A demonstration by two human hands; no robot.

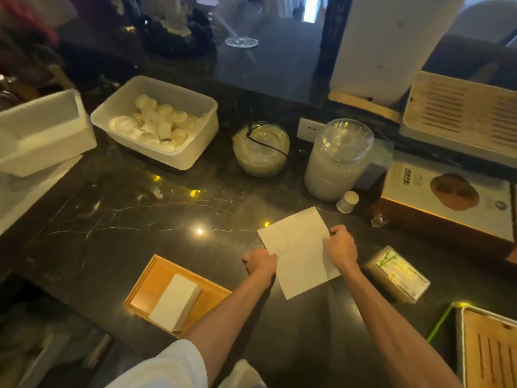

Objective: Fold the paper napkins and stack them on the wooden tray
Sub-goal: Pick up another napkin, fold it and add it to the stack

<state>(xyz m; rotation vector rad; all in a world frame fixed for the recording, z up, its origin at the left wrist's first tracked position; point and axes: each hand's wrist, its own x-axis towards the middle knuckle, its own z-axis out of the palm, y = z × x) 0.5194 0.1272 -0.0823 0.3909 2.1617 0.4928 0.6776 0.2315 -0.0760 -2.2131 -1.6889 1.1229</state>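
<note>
A white paper napkin (296, 247) lies spread flat on the dark marble counter, tilted like a diamond. My left hand (260, 263) pinches its left edge. My right hand (341, 247) grips its right edge, fingers curled over the paper. To the lower left sits the wooden tray (145, 287), with a stack of folded white napkins (176, 302) lying on it. A napkin pack (397, 274) with a bamboo print rests just right of my right arm.
Behind the napkin stand a glass jar (335, 161), a small white cup (347, 202) and a glass bowl (261, 149). A white plastic tub (156, 121) sits at the back left, a boxed item (447, 203) to the right, and a slatted tray (489, 351) at the bottom right.
</note>
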